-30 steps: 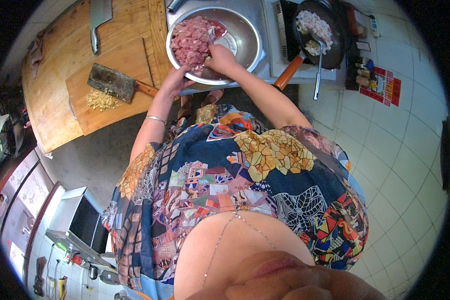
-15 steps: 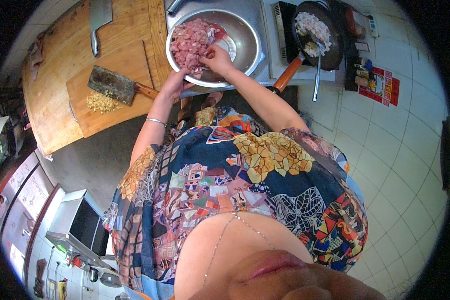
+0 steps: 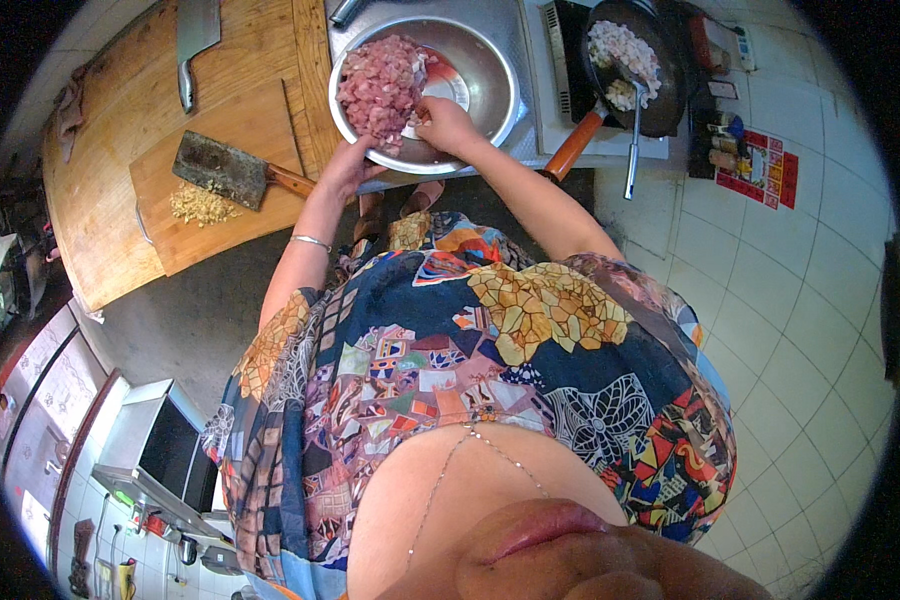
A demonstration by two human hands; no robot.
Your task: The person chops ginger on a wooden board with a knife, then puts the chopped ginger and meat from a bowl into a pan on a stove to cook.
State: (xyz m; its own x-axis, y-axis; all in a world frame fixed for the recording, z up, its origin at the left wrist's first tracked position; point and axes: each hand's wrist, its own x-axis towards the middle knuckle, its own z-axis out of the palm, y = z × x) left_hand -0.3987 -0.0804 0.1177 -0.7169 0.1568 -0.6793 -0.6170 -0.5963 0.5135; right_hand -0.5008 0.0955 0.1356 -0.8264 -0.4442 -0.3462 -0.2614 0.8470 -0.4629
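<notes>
A wide stainless steel bowl [image 3: 510,95] stands at the top middle, with a heap of chopped raw pink meat [image 3: 378,88] on its left side and a little reddish liquid at the bottom. My left hand [image 3: 345,167] grips the bowl's near-left rim. Inside the bowl, at the right edge of the meat, is my right hand [image 3: 450,127], its fingers drawn together. A small whitish bit shows by those fingertips; what they hold, if anything, is partly hidden.
On the wooden table, a cutting board [image 3: 260,225] carries a dark cleaver [image 3: 220,170] and chopped yellowish bits [image 3: 202,204]. Another cleaver [image 3: 199,35] lies farther back. To the right, a wok [image 3: 660,115] holds pale food and a metal spatula [image 3: 632,160]; its wooden handle [image 3: 575,145] points toward me.
My right hand has shifted slightly right and down, away from the meat heap, and a whitish bit now shows by its fingertips. The left hand keeps its grip on the rim.
</notes>
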